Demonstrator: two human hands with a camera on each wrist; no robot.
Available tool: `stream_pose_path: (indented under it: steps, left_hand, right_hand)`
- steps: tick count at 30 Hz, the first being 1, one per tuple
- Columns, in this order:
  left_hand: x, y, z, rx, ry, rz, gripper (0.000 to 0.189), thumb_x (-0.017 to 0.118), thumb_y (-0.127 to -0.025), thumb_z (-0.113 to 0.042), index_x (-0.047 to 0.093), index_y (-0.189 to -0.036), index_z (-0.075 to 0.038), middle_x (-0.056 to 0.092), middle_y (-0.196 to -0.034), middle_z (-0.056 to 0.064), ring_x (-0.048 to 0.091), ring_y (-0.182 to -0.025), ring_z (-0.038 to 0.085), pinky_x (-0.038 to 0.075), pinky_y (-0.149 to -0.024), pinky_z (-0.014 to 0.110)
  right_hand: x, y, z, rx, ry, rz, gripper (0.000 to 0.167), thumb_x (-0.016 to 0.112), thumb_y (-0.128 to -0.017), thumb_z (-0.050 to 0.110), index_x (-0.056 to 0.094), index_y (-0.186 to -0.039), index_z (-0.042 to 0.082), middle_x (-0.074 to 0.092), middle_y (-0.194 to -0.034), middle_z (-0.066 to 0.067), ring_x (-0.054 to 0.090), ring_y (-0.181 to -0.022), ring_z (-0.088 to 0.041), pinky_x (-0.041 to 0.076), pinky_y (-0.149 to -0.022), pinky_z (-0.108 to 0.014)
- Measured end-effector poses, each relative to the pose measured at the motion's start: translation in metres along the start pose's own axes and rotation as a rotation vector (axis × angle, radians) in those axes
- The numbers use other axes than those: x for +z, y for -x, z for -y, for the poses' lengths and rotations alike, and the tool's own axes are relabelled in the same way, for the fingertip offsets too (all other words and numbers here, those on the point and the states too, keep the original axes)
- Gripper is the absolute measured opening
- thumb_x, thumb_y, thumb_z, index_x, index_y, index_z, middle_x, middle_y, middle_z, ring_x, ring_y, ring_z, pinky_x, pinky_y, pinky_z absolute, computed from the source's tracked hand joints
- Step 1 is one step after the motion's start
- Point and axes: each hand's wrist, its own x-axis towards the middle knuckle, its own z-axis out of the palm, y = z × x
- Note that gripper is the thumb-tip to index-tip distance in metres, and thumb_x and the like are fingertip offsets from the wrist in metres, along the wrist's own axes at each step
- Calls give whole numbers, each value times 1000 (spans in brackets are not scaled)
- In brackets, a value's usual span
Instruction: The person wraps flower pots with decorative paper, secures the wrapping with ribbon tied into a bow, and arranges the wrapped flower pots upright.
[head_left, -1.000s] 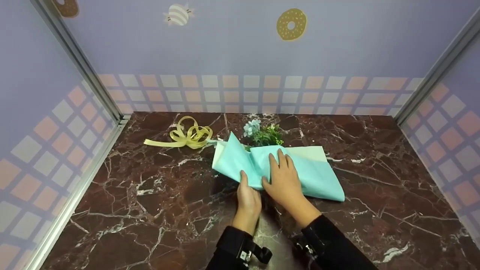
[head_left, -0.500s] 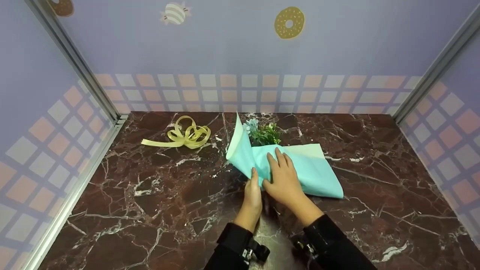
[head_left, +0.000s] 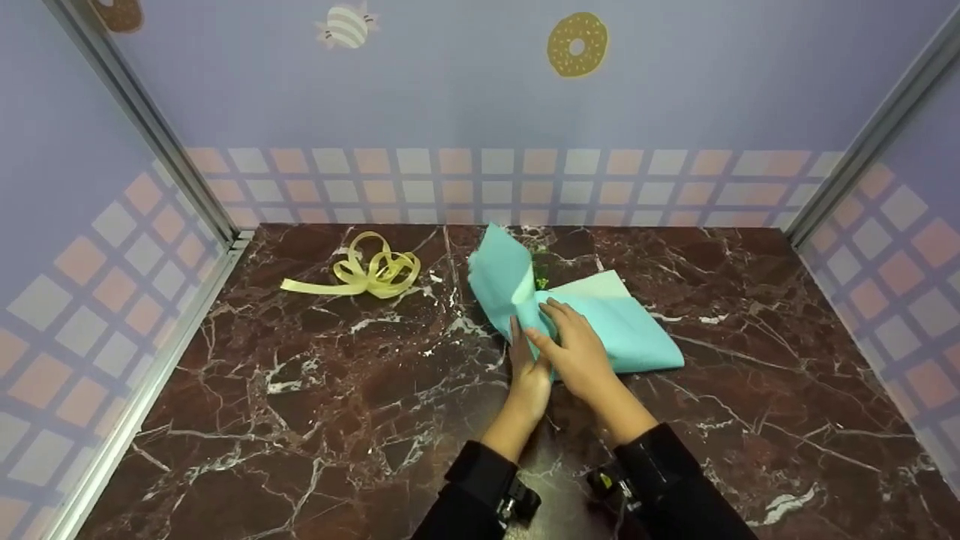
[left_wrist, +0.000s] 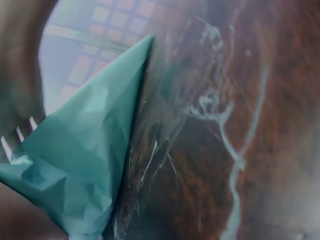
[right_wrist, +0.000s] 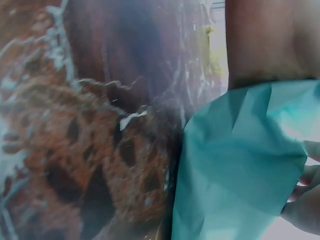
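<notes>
A turquoise sheet of wrapping paper, paler on its other face, lies loosely folded at the middle of the table. Its left flap stands up and curls over to the right. Low on that flap, my left hand holds the paper's near edge. My right hand grips the folded paper just right of it, thumb and fingers spread over the fold. A bit of green leaf from a flower bunch shows behind the paper; the rest is hidden. Creased turquoise paper fills much of the right wrist view.
A looped yellow ribbon lies on the dark red marble tabletop, left of the paper. Patterned lilac panels enclose the table at the back and both sides.
My left hand has moved right, lifting the paper's left flap and folding it over toward the right, so it now covers most of the flowers. The right hand has shifted slightly right.
</notes>
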Motion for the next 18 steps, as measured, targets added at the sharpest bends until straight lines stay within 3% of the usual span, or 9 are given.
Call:
stream_pose_path:
  steps: [2, 5, 8, 13, 16, 18]
  left_hand:
    - [1, 0, -1, 6, -92, -26, 70, 35, -107, -26, -9, -153, 2, -12, -159, 21, -4, -146, 36, 9, -117, 54]
    - [1, -1, -2, 26, -287, -16, 70, 36, -106, -34, -3, -155, -2, -8, -161, 18, -7, -146, 38, 5, -115, 59]
    - [1, -4, -3, 65, -475, 0, 68, 29, -105, -46, 1, -157, -11, -3, -163, 8, -9, -146, 37, 0, -112, 64]
    - [2, -7, -5, 65, -614, 32, 62, 20, -104, -49, 5, -158, -21, -3, -163, -3, -12, -145, 36, 1, -110, 68]
    - [2, -8, -6, 63, -683, 72, 59, 24, -105, -39, 5, -158, -22, -7, -162, -3, -14, -145, 37, 2, -109, 69]
    - [1, -8, -7, 77, -709, 93, 60, 31, -104, -27, 6, -158, -20, -7, -163, -2, -14, -144, 39, 2, -108, 69]
  right_hand:
    - [1, -1, 2, 3, 5, 0, 79, 48, -95, 60, 42, -146, 0, 35, -152, -18, 31, -138, -39, 24, -112, -56]
    - [3, -2, 5, 13, 25, -18, 81, 55, -92, 59, 41, -146, 0, 42, -147, -20, 38, -134, -40, 28, -109, -57]
    - [4, -3, 9, 43, 9, -68, 72, 56, -93, 54, 48, -142, 2, 53, -135, -18, 50, -122, -39, 37, -103, -56]
    - [5, -5, 13, 105, -66, -160, 52, 45, -102, 37, 56, -131, -4, 62, -121, -23, 58, -109, -43, 44, -94, -57]
    - [4, -4, 12, 142, -113, -186, 44, 37, -103, 27, 66, -103, -5, 66, -96, -25, 62, -88, -41, 48, -83, -53]
    - [3, -4, 11, 170, -153, -188, 44, 33, -103, 24, 60, -79, 1, 59, -75, -21, 56, -70, -36, 47, -72, -48]
